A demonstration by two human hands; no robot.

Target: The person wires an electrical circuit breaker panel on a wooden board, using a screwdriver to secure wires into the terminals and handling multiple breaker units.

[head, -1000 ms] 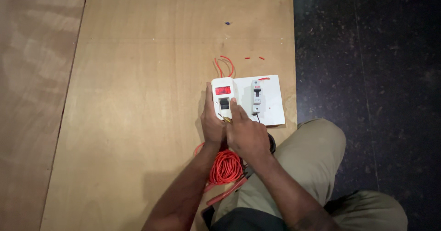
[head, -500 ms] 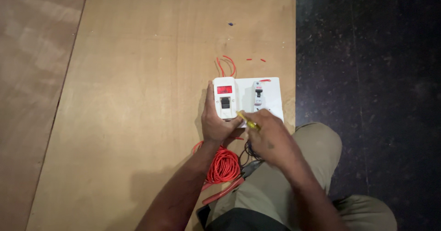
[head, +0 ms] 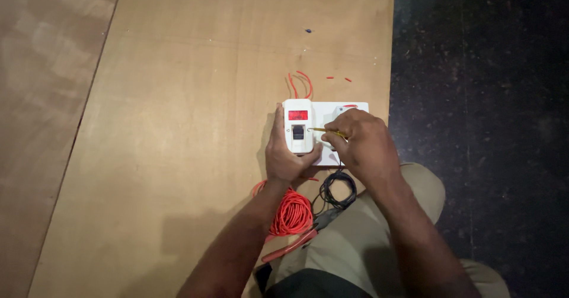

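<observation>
1. The left hand (head: pixel 286 155) is wrapped around the white switch box (head: pixel 298 126) with the red window, thumb on its right edge, pinning it to the white board (head: pixel 325 113) on the plywood sheet (head: pixel 178 126). If that grip eases, the box could skate sideways under the tool's push.

2. The right hand (head: pixel 363 144) is closed on a slim yellow-handled screwdriver (head: pixel 326 131), its tip aimed at the box's right side. The thumb sits just beside that tip; one slip and the blade could jab it.

3. The right hand covers the second fitting on the board, so I cannot tell how it is seated. A hard push may shift it.

4. Loose red wire ends (head: pixel 300 83) stick up behind the box, with snipped bits (head: pixel 339 78) lying near. Bumping the board could pull them out of place.

5. The coil of red wire (head: pixel 290 212), the black cable (head: pixel 336 188) and the red-handled pliers (head: pixel 296 244) crowd the person's knee (head: pixel 409 197); a moved leg could snag them and tug the board.
</observation>
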